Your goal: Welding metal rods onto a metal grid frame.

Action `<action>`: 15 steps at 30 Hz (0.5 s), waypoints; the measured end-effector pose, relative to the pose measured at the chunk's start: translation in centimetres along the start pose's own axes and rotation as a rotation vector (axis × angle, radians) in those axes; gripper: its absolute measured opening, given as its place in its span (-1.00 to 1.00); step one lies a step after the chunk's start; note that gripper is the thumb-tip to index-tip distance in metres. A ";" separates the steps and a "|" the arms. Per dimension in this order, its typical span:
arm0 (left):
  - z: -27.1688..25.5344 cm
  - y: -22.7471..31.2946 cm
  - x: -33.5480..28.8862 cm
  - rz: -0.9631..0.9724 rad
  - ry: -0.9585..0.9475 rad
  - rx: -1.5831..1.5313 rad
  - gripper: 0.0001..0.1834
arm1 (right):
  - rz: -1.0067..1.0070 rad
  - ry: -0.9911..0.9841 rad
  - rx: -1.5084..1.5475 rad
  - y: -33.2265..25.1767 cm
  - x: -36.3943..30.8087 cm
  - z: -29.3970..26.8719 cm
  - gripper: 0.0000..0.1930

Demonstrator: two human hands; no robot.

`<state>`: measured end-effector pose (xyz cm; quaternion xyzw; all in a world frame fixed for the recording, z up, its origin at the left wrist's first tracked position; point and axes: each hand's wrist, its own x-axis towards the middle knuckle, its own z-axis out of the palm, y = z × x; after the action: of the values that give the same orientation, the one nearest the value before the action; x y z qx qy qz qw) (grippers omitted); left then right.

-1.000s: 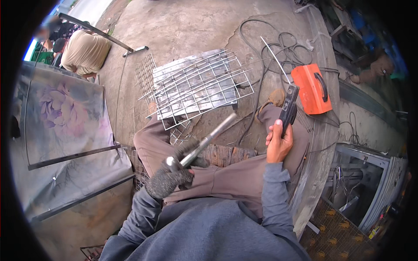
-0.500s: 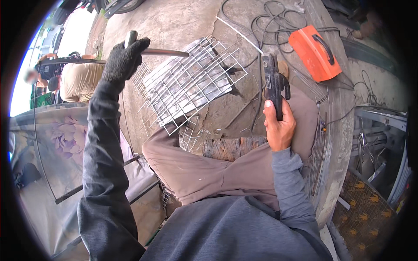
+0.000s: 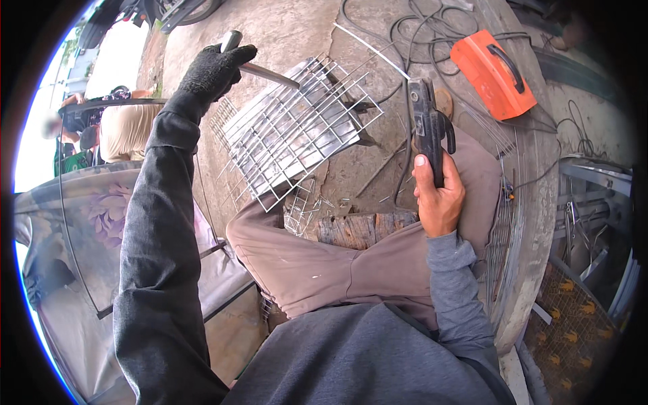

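My left hand (image 3: 210,75), in a dark knit glove, is closed round a metal bar (image 3: 270,74) with a thick round stub above the fist. The bar's far end reaches the top edge of a welded wire grid (image 3: 297,138); whether it touches cannot be told. Under the grid lies a shiny metal plate (image 3: 324,135), tilted on the ground. My bare right hand (image 3: 440,196) grips a black welding electrode holder (image 3: 426,121) upright, thumb along its side. From its tip a pale welding rod (image 3: 371,48) slants up and to the left.
An orange box with a black handle (image 3: 493,74) stands at the right, beside coiled black cable (image 3: 422,34). A wooden log (image 3: 364,229) lies between my legs. Thin metal rods (image 3: 506,250) lie right of my knee. Another person (image 3: 131,128) is bent over at far left.
My left hand has shifted up and to the right, and the bar slants down more steeply. My right hand still holds the electrode holder in nearly the same place.
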<state>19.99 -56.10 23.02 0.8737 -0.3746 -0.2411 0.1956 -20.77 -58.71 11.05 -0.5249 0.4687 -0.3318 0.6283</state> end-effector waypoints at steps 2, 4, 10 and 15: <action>0.1 0.5 0.0 0.002 0.000 -0.008 -0.55 | 0.000 -0.002 -0.011 -0.1 0.0 0.0 -0.66; 0.2 2.0 0.0 -0.154 -0.082 0.183 -0.73 | 0.004 0.001 -0.020 0.0 0.1 -0.2 -0.66; 0.2 2.2 0.4 -0.113 -0.115 0.173 -0.66 | 0.047 -0.008 -0.010 -0.3 0.1 -0.3 -0.67; 0.1 2.1 0.7 -0.091 -0.109 0.260 -0.55 | 0.050 -0.009 -0.002 -0.5 0.1 -0.1 -0.66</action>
<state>19.19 -57.99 23.87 0.8932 -0.3729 -0.2465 0.0490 -20.81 -58.94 11.52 -0.5152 0.4790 -0.3133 0.6379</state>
